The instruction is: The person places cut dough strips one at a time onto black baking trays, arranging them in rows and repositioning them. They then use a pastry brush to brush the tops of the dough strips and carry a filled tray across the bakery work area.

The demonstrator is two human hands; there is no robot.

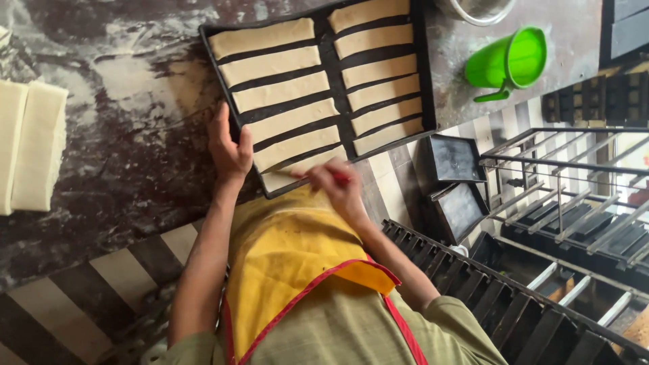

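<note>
Twelve dough strips [284, 86], one tray [327, 40], one green cup [510, 63].

The baking tray [327, 40] is black, and its dough strips [284, 65] are pale cream, laid in two columns like stripes. The worktop [135, 122] is dark brown, smeared with white flour. A folded dough slab [30, 145] is off-white. The jug [508, 64] is bright green. The apron [291, 263] is yellow with red edging. The floor [101, 270] has black and cream stripes.
</note>
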